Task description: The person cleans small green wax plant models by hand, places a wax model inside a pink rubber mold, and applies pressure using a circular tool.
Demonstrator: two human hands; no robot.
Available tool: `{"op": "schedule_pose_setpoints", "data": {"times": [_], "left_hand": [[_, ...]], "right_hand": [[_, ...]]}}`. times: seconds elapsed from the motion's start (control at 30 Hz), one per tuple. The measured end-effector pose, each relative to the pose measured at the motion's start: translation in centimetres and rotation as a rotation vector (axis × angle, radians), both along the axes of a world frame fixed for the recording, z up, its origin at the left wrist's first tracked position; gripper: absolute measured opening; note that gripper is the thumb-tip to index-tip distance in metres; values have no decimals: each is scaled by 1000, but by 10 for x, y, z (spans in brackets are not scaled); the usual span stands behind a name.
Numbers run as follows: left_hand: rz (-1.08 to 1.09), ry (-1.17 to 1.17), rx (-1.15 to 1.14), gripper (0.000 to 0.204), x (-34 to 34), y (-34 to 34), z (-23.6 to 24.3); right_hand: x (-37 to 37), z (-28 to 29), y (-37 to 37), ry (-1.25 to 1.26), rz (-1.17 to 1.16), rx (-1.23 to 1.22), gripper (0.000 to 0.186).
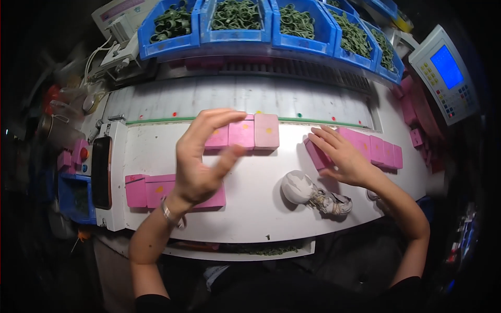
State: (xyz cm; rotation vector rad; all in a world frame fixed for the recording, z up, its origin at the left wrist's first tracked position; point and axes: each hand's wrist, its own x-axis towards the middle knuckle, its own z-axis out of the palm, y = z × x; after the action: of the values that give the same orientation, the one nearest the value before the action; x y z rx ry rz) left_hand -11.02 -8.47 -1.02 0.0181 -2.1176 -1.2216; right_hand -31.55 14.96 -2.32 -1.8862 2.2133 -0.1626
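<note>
My left hand [201,156] is raised over the table, thumb and fingers apart in a wide curve, with nothing between them. Just beyond it stands a short row of pink blocks [241,134], each with a small yellow mark; a paler pink block [267,132] ends this row on the right. My right hand [344,160] spans a tilted pink block [314,152], fingers over its far end and thumb at its near end. That block sits at the left end of another pink row [377,149]. Part of it is hidden beneath the fingers.
More pink blocks [136,192] lie near my left forearm. A round white object with a crumpled, wrapped tail [297,188] rests near my right hand. Blue bins [235,35] of green loops line the back. A keypad device with blue screen [446,73] stands right; a phone-like slab [102,173] left.
</note>
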Motion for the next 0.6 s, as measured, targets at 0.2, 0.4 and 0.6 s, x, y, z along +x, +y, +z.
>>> {"op": "schedule_pose_setpoints", "data": {"times": [0.2,0.4,0.6], "left_hand": [[-82,-141,392,30,27,27,10],[362,-334,-38,17,74,24,-11],[508,-331,32,11,109,41,-30]], "right_hand": [[3,-22,-6,81,-235,-96,75],[-2,-29,3,112,-367,-157,70],[70,-4,24,-152,-104,-453,51]]}}
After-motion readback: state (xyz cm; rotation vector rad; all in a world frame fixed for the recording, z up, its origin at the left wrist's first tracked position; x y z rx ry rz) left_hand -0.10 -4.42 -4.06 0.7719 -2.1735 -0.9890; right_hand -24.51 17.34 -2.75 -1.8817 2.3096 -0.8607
